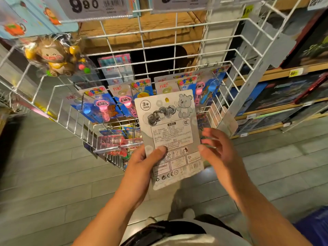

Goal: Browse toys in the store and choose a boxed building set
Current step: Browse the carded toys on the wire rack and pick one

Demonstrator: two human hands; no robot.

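Note:
I hold a flat carded toy pack [170,132] upright with its grey printed back facing me, showing a bear drawing, a 3+ mark and a warning panel. My left hand [145,162] grips its lower left edge, thumb pressed on the card. My right hand [215,150] is at the pack's right edge, thumb against the card and fingers spread behind it. Boxed sets [284,96] lie on wooden shelves at the right, out of reach of both hands.
A white wire rack [159,50] in front of me carries hanging bubble toy cards [106,105] and a bagged lion toy [55,57]. A price sign reading 9.90 [83,4] hangs above. Grey plank floor lies below.

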